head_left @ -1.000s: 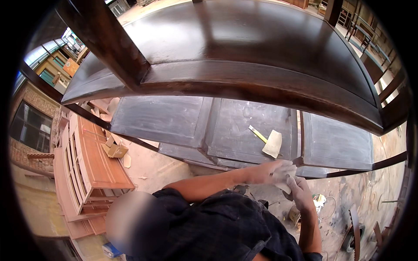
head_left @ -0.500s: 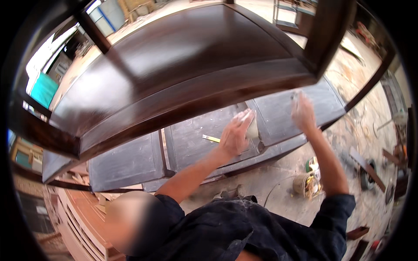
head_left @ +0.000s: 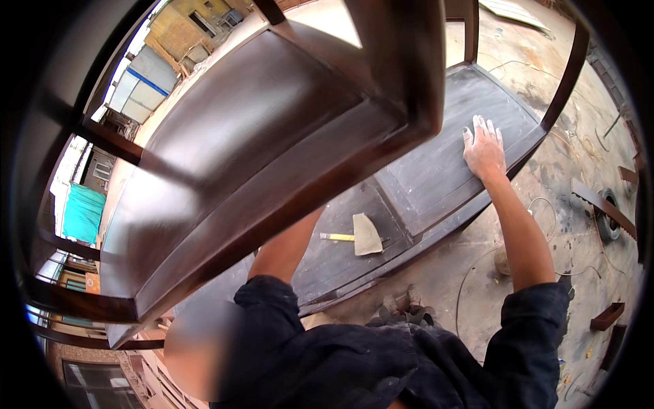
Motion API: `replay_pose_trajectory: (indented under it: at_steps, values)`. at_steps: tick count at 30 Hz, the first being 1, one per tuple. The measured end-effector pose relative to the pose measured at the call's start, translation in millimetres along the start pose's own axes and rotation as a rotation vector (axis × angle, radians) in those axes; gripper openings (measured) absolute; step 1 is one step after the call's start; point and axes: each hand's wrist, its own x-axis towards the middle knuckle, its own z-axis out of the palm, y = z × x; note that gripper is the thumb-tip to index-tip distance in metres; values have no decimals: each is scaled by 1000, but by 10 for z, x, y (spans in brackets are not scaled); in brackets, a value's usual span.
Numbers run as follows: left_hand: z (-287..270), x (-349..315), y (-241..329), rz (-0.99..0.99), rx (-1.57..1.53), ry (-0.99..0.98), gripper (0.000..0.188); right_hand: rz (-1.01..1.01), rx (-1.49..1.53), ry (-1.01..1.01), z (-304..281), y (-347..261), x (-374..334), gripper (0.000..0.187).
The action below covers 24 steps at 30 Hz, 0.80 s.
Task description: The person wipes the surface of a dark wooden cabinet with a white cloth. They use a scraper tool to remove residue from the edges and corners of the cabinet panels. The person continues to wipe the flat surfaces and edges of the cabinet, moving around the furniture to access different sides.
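Note:
My right hand lies flat on the dusty dark lower panel of a wooden furniture piece, fingers stretched out and whitened with dust. Passing beneath the glossy dark brown upper board, my left forearm disappears from sight, and that board hides my left hand. A beige, roughly triangular sheet, perhaps sandpaper, rests on the lower surface between my arms. Its left edge meets a narrow yellow strip with a pale end, whose kind I cannot make out.
Dark posts and rails surround the boards. On the stained concrete floor to the right are a saw-like toothed blade, a tyre, a small brown box and loose cables. Pale slatted wood stands at lower left.
The beige sheet, formerly at my left hand, now lies on the panel. My left hand has gone behind the upper board. My right hand has flattened onto the panel. The view has shifted.

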Motion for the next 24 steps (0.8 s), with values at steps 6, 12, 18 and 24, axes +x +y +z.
replay_pose_trajectory:
  at_steps: [6, 12, 18, 24]
  values:
    - [19, 12, -233, -56, 40, 83, 51, -14, 28, 29, -32, -97, 1, 61]
    - [310, -137, -180, 310, 130, 336, 51, 4, 28, 62, 6, -34, 20, 59]
    - [-85, 248, -385, -68, 83, 40, 42, -10, -14, 27, -25, -76, -46, 58]
    - [15, -735, 679, 471, 60, 93, 65, 28, -29, 27, -6, -43, -43, 59]
